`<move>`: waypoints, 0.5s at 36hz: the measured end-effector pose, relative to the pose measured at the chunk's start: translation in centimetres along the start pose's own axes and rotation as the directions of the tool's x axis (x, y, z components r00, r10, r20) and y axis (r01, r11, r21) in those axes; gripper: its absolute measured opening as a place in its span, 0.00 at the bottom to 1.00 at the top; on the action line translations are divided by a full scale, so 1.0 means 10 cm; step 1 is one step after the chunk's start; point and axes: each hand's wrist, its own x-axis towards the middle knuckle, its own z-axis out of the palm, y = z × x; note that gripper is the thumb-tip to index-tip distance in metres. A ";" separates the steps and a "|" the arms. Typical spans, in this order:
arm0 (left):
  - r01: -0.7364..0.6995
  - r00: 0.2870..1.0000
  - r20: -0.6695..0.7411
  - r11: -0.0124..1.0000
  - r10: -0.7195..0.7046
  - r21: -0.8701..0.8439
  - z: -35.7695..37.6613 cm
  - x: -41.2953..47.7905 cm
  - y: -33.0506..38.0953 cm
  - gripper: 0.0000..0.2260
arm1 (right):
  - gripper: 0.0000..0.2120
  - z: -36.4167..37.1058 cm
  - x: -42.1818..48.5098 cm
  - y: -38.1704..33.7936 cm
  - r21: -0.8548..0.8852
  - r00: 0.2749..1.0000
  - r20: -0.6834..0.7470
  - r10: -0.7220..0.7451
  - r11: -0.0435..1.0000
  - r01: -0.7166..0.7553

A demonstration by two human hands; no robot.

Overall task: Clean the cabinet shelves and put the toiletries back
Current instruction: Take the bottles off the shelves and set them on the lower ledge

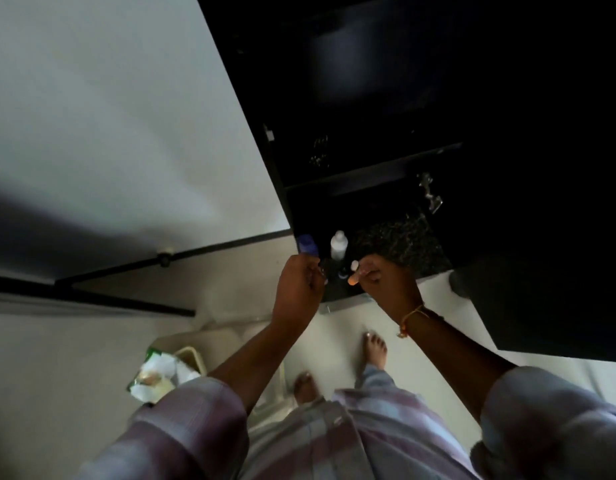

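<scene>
Left hand [299,289] curls round a blue-capped container [308,247], and right hand [386,284] pinches a small peach tube [354,273]. We read both as toiletries going back on the cabinet's bottom shelf [403,237], gripped low, probably so they can be set down standing. White bottle [338,244] stands near the shelf's front left corner, between the hands. Upper shelf [386,168] is too dark to read.

Dim; cabinet [386,81] interior near black. Soft shadow on white door [109,133], lwr left. Wide-angle bend at edges; slight blur.
</scene>
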 end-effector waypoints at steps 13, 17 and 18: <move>0.114 0.990 0.073 0.990 -0.120 0.079 0.27 -0.15 -0.27 0.07 | 0.04 0.33 0.21 0.48 -0.279 1.000 -0.029 -0.006 0.960 -0.003; 0.139 0.985 0.093 0.986 -0.148 0.094 0.34 -0.13 -0.29 0.06 | 0.05 0.33 0.30 0.60 -0.277 1.000 -0.013 0.003 0.961 -0.006; 0.143 0.984 0.093 0.985 -0.152 0.092 0.36 -0.12 -0.29 0.06 | 0.06 0.34 0.32 0.63 -0.280 1.000 -0.013 -0.004 0.960 0.000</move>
